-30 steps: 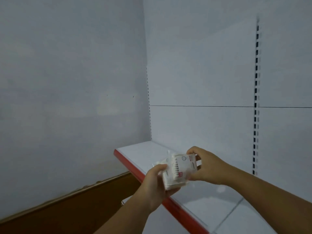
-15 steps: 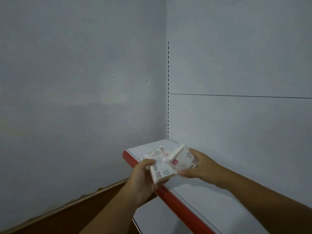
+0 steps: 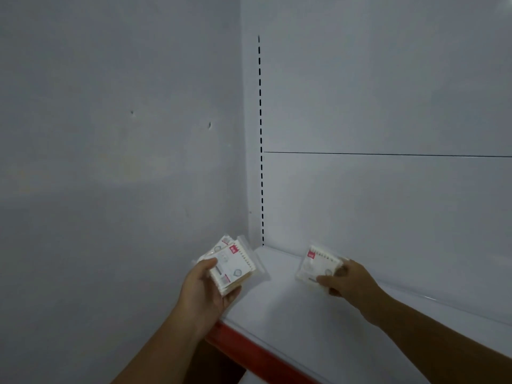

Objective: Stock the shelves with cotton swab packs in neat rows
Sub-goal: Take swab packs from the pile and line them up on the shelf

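My left hand [image 3: 206, 288] grips a small stack of cotton swab packs [image 3: 232, 266], clear bags with red labels, held over the left front corner of the white shelf [image 3: 282, 306]. My right hand [image 3: 345, 279] holds a single cotton swab pack [image 3: 315, 263] tilted upright near the back of the shelf, close to the rear panel. Whether this pack touches the shelf surface I cannot tell. The shelf holds no other packs in view.
The shelf has a red front edge [image 3: 249, 353]. A grey wall [image 3: 110, 162] stands to the left. The white back panel [image 3: 388, 106] carries a slotted upright [image 3: 261, 139] in the corner and a horizontal seam.
My right hand has pulled one pack away from the stack and carried it right and back over the shelf. My left hand keeps the remaining packs. The view has shifted left.
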Available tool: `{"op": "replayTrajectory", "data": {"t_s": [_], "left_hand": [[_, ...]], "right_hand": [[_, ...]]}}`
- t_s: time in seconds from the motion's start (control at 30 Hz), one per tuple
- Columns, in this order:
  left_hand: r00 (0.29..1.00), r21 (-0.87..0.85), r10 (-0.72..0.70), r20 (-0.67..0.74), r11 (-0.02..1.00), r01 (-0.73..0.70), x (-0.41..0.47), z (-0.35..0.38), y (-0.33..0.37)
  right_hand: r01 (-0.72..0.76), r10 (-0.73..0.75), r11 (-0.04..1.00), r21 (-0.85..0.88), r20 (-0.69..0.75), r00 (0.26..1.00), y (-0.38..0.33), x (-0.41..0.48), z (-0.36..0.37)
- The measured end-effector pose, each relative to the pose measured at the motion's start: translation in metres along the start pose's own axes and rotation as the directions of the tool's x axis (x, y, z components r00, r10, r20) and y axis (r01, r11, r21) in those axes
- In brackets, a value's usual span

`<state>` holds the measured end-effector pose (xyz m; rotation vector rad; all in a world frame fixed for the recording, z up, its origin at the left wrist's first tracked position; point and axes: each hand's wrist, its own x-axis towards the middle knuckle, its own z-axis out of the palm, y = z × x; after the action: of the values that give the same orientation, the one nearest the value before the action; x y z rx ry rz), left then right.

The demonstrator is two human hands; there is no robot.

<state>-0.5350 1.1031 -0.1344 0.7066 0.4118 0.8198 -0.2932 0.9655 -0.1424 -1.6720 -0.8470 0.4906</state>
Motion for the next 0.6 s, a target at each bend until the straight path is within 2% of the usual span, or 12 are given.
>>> {"op": "replayTrajectory", "data": {"t_s": [0.07,0.23,0.43,0.6], "left_hand": [[1.000,0.009,-0.015,0.001,1.000,0.015,0.023,-0.006,0.009],[0.998,0.041,-0.046,0.044,0.998,0.045,0.065,-0.020,0.029],[0.985,0.059,-0.088,0.145,0.995,0.080,0.109,-0.049,0.058],[0.968,0.091,-0.172,0.183,0.983,0.158,0.145,-0.047,0.054]], "right_hand": [[-0.003,0.000,0.999,-0.041,-0.065,0.998,0.000,0.023,0.016],[0.096,-0.165,0.924,-0.371,-0.158,0.974,0.000,0.089,0.060],[0.112,-0.237,0.877,-0.466,-0.218,0.947,-0.001,0.150,0.106],[0.043,-0.254,0.748,-0.663,-0.225,0.941,0.015,0.162,0.121]]}}
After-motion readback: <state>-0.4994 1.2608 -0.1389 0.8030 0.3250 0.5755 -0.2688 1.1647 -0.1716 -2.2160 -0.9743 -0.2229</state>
